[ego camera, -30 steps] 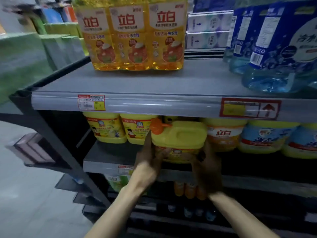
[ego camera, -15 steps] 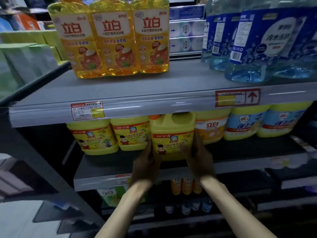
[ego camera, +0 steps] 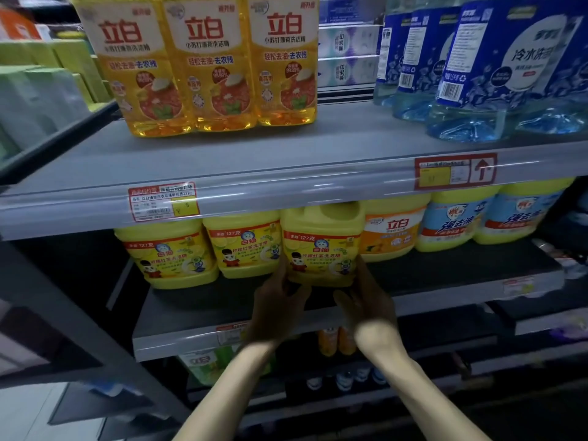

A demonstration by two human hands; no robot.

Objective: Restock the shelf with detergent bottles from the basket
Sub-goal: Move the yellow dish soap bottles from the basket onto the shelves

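Left fingers [ego camera: 280,271] lie along the lower left side of the yellow detergent jug [ego camera: 321,246], right fingers [ego camera: 362,269] along its lower right side, thumbs towards its base; the left hand [ego camera: 276,302] and right hand [ego camera: 366,303] clasp it between them, though blur hides the exact curl; the jug stands upright on the dark middle shelf [ego camera: 197,310], its left side touching a matching jug [ego camera: 245,249], another matching one [ego camera: 168,257] further left; just right of it sits an orange-labelled jug [ego camera: 394,230], then blue-labelled jugs [ego camera: 453,224]; the upper shelf rail [ego camera: 286,192] cuts across its top; above that stand three amber dish-soap bottles [ego camera: 210,68] and, to the right, blue bottles [ego camera: 509,74].
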